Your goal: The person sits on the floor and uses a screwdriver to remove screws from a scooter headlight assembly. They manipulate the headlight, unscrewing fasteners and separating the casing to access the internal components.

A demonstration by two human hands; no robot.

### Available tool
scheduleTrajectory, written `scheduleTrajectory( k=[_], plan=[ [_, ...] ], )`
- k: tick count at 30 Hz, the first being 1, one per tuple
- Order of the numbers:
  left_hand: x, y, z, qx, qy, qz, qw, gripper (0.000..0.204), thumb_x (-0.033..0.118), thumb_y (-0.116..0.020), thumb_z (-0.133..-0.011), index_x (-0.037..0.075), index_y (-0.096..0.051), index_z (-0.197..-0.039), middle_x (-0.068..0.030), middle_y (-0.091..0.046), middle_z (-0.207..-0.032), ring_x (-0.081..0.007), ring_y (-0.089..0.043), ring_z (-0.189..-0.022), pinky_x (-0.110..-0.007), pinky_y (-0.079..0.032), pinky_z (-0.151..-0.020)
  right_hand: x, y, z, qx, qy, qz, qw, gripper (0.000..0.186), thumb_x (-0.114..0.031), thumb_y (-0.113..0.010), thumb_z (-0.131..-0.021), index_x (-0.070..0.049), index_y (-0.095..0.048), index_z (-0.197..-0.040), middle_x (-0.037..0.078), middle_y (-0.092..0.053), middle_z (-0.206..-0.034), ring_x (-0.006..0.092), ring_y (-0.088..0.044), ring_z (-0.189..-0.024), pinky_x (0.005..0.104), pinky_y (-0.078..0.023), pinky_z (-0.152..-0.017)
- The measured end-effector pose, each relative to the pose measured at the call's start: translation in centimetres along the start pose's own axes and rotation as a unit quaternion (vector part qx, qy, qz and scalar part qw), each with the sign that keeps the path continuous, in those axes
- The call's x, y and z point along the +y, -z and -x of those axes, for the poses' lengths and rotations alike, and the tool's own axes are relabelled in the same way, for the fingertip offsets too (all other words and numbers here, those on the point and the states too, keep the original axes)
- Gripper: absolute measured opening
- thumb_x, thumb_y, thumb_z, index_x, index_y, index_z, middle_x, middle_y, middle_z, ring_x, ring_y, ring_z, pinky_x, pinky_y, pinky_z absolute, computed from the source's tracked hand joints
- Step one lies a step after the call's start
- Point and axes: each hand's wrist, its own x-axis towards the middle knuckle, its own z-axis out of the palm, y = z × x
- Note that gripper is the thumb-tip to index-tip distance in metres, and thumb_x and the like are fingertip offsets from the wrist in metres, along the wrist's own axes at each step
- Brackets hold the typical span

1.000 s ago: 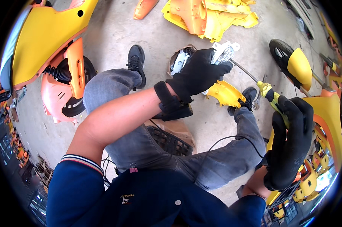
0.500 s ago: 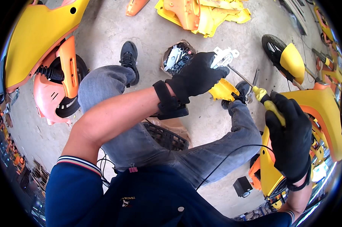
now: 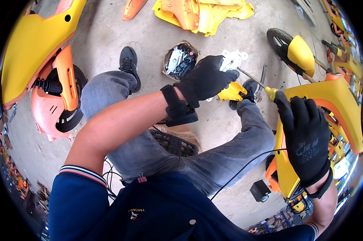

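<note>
My left hand (image 3: 207, 78), in a black glove, is closed around a white bracket-like part (image 3: 232, 60) with lobed tabs. A curved yellow plastic piece (image 3: 231, 92) shows just below that hand; whether it joins the white part I cannot tell. My right hand (image 3: 306, 134), also gloved, is closed on a screwdriver with a yellow handle (image 3: 271, 93). The screwdriver's metal shaft (image 3: 252, 78) points up and left, its tip at the white part's lower right edge. Most of the handle is hidden under the right hand.
On the floor ahead stands an open box of metal parts (image 3: 180, 60). A wrench-like tool (image 3: 262, 82) lies beside my right shoe. Yellow and orange panels (image 3: 205, 16) are piled farther off. Scooter bodies flank me, with a yellow panel (image 3: 38, 52) on the left. A black crate (image 3: 173, 143) sits beneath me.
My right hand has rolled over on the screwdriver, its back now facing up and covering more of the handle. The white part stays in my left hand. The whole view has shifted slightly.
</note>
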Motion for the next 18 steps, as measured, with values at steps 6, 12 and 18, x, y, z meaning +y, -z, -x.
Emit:
scheduleTrajectory(
  k=[6, 12, 18],
  plan=[
    [0.1, -0.2, 0.3, -0.001, -0.033, -0.061, 0.998, 0.024, 0.018, -0.070, -0.091, -0.004, -0.069, -0.100, -0.0091, -0.069, -0.079, -0.0124, -0.066, -0.067, -0.027, -0.052, -0.061, -0.1, 0.2, 0.5, -0.039, -0.025, -0.084, 0.995, 0.028, -0.009, -0.065, -0.090, -0.006, -0.064, -0.118, 0.008, -0.057, -0.084, 0.0192, -0.058, -0.069, 0.0325, -0.047, -0.056],
    [-0.7, 0.0, 0.8, 0.007, -0.066, -0.031, 0.997, 0.027, 0.019, -0.070, -0.091, -0.004, -0.067, -0.103, -0.0084, -0.069, -0.080, -0.0117, -0.064, -0.066, -0.027, -0.052, -0.061, 1.2, 0.1, -0.1, -0.216, -0.389, -0.658, 0.607, 0.029, -0.019, -0.052, -0.098, -0.002, -0.059, -0.120, 0.003, -0.060, -0.077, 0.0077, -0.053, -0.056, 0.0232, -0.043, -0.051],
    [-0.5, -0.2, 0.6, -0.024, 0.003, 0.033, 0.999, 0.027, 0.018, -0.070, -0.091, -0.006, -0.066, -0.104, -0.0092, -0.070, -0.084, -0.0113, -0.065, -0.068, -0.026, -0.052, -0.061, 0.7, -1.5, 1.6, -0.029, -0.180, -0.462, 0.868, 0.039, -0.003, -0.072, -0.079, -0.006, -0.057, -0.115, 0.011, -0.060, -0.092, 0.0233, -0.062, -0.082, 0.0385, -0.051, -0.071]
  ],
)
